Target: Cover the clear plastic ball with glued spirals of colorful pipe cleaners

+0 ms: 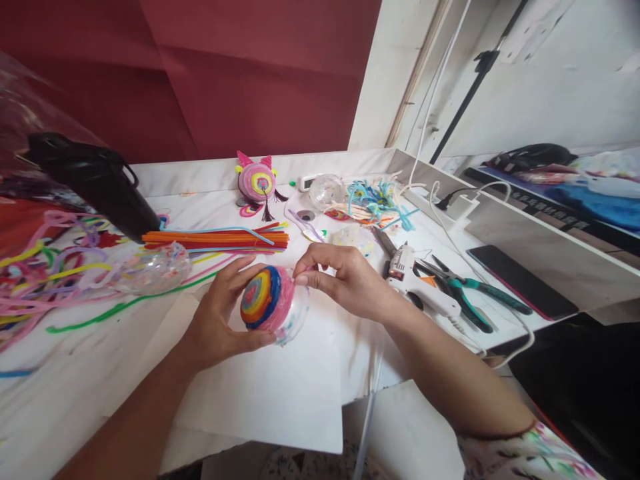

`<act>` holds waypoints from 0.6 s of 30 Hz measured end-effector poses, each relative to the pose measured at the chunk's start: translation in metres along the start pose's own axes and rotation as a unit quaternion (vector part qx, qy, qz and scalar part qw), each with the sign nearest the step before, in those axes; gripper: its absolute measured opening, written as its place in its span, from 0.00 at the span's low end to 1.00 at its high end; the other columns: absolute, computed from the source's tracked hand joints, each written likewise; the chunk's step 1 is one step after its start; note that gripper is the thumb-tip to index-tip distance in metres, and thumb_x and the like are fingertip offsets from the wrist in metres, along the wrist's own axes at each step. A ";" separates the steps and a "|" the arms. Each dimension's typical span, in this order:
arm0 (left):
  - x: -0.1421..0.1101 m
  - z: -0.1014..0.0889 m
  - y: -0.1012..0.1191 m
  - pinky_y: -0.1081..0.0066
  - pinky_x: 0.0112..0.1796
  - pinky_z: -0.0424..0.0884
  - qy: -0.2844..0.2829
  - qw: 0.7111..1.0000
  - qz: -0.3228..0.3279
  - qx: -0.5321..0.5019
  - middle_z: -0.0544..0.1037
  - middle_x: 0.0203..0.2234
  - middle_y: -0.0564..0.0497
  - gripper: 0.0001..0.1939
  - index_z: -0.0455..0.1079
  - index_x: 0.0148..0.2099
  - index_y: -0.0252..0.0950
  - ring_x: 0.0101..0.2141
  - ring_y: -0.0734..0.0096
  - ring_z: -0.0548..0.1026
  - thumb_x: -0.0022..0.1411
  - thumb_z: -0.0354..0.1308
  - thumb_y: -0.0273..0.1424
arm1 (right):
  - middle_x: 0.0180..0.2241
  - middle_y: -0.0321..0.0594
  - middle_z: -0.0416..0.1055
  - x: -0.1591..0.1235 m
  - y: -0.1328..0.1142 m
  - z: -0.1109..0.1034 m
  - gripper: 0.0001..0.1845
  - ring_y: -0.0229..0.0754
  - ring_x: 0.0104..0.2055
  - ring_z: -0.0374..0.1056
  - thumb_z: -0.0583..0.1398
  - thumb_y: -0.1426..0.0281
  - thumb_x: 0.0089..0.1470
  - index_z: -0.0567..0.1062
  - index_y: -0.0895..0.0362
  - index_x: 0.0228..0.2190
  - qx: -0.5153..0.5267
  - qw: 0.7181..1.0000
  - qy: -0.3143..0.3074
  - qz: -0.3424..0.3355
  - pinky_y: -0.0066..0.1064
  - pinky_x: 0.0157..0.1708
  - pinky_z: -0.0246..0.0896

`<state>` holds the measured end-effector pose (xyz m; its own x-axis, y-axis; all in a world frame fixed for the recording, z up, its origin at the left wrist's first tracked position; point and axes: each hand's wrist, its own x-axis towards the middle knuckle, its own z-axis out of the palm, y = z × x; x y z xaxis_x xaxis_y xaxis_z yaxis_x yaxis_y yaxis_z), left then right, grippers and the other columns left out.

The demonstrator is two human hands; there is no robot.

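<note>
My left hand (223, 317) grips a clear plastic ball, its thumb below and its fingers behind. Coils of pipe cleaner cover the ball's left part (260, 300) in rings of pink, grey, orange, yellow and blue, with a broad pink band (285, 293) outermost. The ball's bare clear side (294, 323) faces right and down. At the band's upper right edge, my right hand (340, 277) pinches the pink pipe cleaner between thumb and forefinger, touching the ball. White paper (280, 400) lies on the table beneath both hands.
Bundled orange pipe cleaners (215, 239) lie behind my left hand, loose coloured ones (65, 267) at far left. A finished pink ball figure (257, 181) stands at the back. To the right are a white glue gun (420, 283), green-handled pliers (463, 290) and a black phone (523, 280).
</note>
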<state>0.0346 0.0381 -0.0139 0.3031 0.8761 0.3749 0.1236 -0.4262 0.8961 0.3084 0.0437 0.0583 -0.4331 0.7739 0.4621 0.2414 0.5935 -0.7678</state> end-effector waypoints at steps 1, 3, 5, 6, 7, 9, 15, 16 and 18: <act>0.000 0.000 0.000 0.34 0.68 0.70 -0.002 1.000 -0.002 0.001 0.75 0.66 0.44 0.46 0.76 0.64 0.56 0.71 0.32 0.69 0.42 0.86 0.40 | 0.34 0.38 0.80 0.000 0.001 0.000 0.23 0.40 0.37 0.73 0.66 0.49 0.68 0.82 0.56 0.33 0.003 1.000 0.001 0.000 0.33 0.42 0.67; 0.000 0.000 0.000 0.34 0.69 0.69 -0.005 1.000 -0.003 0.005 0.75 0.65 0.44 0.46 0.76 0.64 0.57 0.71 0.32 0.68 0.42 0.86 0.41 | 0.34 0.38 0.79 -0.001 0.002 0.001 0.23 0.40 0.36 0.73 0.67 0.49 0.68 0.82 0.56 0.33 0.008 1.000 0.003 -0.003 0.33 0.41 0.67; -0.001 -0.001 -0.001 0.34 0.68 0.70 -0.008 1.000 0.002 0.006 0.75 0.66 0.44 0.46 0.76 0.65 0.58 0.71 0.31 0.68 0.42 0.86 0.41 | 0.33 0.38 0.79 -0.001 0.002 0.002 0.23 0.40 0.35 0.72 0.67 0.49 0.68 0.82 0.56 0.33 0.012 1.000 0.002 -0.003 0.33 0.40 0.67; -0.001 -0.001 -0.002 0.33 0.68 0.70 -0.009 1.000 0.005 0.007 0.75 0.66 0.44 0.46 0.76 0.65 0.57 0.71 0.31 0.68 0.42 0.86 0.42 | 0.33 0.38 0.78 -0.001 0.002 0.002 0.23 0.39 0.35 0.71 0.67 0.49 0.68 0.82 0.56 0.33 0.015 1.000 0.000 -0.001 0.33 0.40 0.67; -0.002 -0.001 -0.004 0.33 0.68 0.70 -0.009 1.000 0.008 0.008 0.75 0.67 0.43 0.46 0.76 0.65 0.57 0.71 0.31 0.69 0.43 0.85 0.43 | 0.33 0.38 0.78 -0.001 0.002 0.002 0.23 0.39 0.35 0.71 0.67 0.49 0.67 0.82 0.56 0.32 0.019 1.000 -0.002 0.003 0.33 0.40 0.67; -0.004 -0.001 -0.007 0.33 0.67 0.71 -0.011 1.000 0.013 0.012 0.75 0.67 0.42 0.46 0.75 0.66 0.56 0.70 0.31 0.69 0.44 0.85 0.44 | 0.32 0.37 0.77 -0.001 0.003 0.002 0.23 0.39 0.34 0.70 0.68 0.49 0.66 0.81 0.56 0.32 0.029 1.000 -0.004 0.010 0.33 0.39 0.67; -0.007 -0.001 -0.008 0.32 0.68 0.70 -0.015 1.000 0.009 0.015 0.76 0.67 0.43 0.48 0.74 0.67 0.58 0.69 0.32 0.71 0.44 0.85 0.44 | 0.32 0.37 0.76 -0.003 0.005 0.001 0.22 0.39 0.35 0.70 0.69 0.50 0.66 0.82 0.57 0.32 0.053 0.998 -0.017 0.026 0.33 0.38 0.67; -0.006 -0.001 -0.006 0.32 0.68 0.70 -0.017 1.000 0.010 0.014 0.76 0.67 0.43 0.48 0.74 0.67 0.59 0.69 0.31 0.71 0.43 0.85 0.44 | 0.33 0.37 0.76 -0.003 0.005 0.001 0.22 0.40 0.35 0.70 0.68 0.50 0.66 0.82 0.56 0.32 0.056 0.998 -0.019 0.028 0.33 0.39 0.67; -0.005 -0.001 -0.004 0.31 0.67 0.70 -0.019 1.000 0.012 0.018 0.77 0.66 0.43 0.48 0.74 0.66 0.60 0.68 0.31 0.72 0.43 0.85 0.44 | 0.33 0.37 0.76 -0.004 0.005 0.001 0.22 0.40 0.36 0.70 0.68 0.50 0.66 0.82 0.56 0.33 0.063 0.997 -0.021 0.032 0.33 0.39 0.67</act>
<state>0.0320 0.0349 -0.0190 0.3426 0.8565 0.3860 0.1488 -0.4552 0.8779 0.3106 0.0436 0.0527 -0.4570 0.7975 0.3938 0.1592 0.5089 -0.8459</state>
